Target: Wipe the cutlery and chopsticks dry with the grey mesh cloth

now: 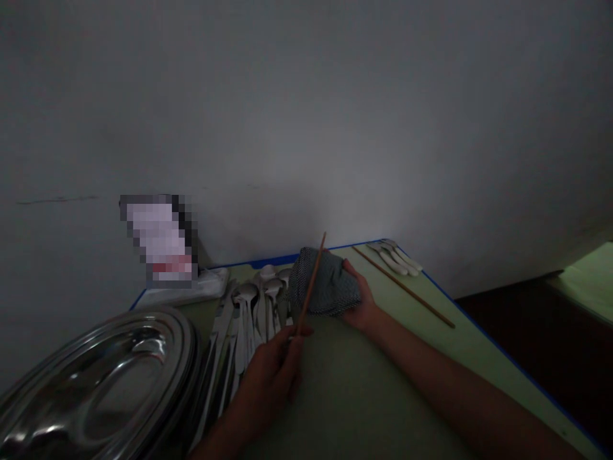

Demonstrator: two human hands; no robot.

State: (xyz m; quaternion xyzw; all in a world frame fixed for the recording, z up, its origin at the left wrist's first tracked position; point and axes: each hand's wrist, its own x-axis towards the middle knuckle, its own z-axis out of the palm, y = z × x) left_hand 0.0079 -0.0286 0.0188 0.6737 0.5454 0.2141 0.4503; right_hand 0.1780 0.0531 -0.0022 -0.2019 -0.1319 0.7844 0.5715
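My left hand (275, 370) is closed round the lower end of a wooden chopstick (312, 284), which points up and away from me. Behind the stick, my right hand (361, 300) grips a grey, fine-patterned cloth (332, 291). The cloth hangs bunched above the table, and it partly hides the right fingers. Whether the stick touches the cloth I cannot tell. A second chopstick (407, 287) lies slantwise on the table to the right of my right hand. Left of the cloth are several spoons (246, 294) and knives (215, 358).
Stacked oval metal platters (129, 390) fill the near left. A blurred-out device (165, 239) leans near the wall on a pale stand (211, 287). Several white-handled forks (395, 259) lie at the far right corner. The pale green table (364, 396) has a blue edge and meets the wall.
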